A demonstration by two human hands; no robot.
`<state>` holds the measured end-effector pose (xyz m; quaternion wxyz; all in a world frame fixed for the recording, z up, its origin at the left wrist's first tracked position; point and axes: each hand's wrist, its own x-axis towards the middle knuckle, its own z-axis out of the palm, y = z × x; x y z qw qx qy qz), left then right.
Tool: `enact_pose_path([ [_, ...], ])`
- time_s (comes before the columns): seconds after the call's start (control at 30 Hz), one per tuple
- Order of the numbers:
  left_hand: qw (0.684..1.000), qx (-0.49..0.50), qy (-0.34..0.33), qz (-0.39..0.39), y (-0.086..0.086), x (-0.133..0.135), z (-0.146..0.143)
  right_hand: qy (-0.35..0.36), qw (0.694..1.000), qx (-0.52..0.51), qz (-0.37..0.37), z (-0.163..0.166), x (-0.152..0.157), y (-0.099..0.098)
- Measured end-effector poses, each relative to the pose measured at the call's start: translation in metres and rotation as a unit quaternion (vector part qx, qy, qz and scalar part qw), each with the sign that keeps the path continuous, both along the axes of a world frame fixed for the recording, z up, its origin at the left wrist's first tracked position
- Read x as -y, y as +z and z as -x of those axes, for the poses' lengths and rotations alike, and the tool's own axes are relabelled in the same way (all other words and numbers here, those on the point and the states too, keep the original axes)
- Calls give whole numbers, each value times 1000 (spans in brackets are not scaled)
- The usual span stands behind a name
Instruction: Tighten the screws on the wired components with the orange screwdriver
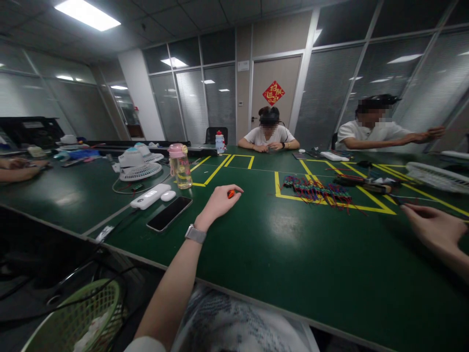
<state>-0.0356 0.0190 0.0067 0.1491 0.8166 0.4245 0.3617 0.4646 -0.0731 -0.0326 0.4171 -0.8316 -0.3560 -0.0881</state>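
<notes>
My left hand (219, 201) reaches out over the dark green table (278, 254), its fingers closed around a small orange object (231, 193) that rests at the table surface. A watch sits on that wrist. My right hand (432, 228) hovers at the right edge with fingers loosely curled and holds nothing. A heap of coloured cords (317, 190), red, green and blue, lies inside a yellow taped rectangle between the two hands, farther out.
A black phone (169, 213), a white remote (150, 196) and a pink-lidded bottle (180, 166) sit to the left. White fans (136, 165) stand behind them. Two people sit across the table. A green basket (78, 318) is on the floor at lower left.
</notes>
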Motion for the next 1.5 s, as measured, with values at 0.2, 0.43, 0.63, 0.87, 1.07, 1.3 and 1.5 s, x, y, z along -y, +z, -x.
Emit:
enact_pose_path([
  [0.2,1000,1,3,16,2,3,-1,-32,995,-22,91,-39,-93,-17],
  [0.43,1000,-4,4,16,0,1,0,74,976,42,202,-36,-120,-29],
  [0.63,1000,-5,7,25,-2,-1,-1,124,972,45,194,-33,-125,-34],
  [0.87,999,-16,11,27,-7,-5,-1,157,970,19,187,-34,-121,-32],
  [1.07,999,-25,16,31,-7,-3,-3,170,968,-13,182,-38,-124,-30],
  [1.3,999,-21,17,27,-6,-2,-2,161,970,-30,178,-37,-125,-28],
  [1.5,999,-21,10,24,-6,-3,-2,155,972,-35,174,-37,-125,-28],
])
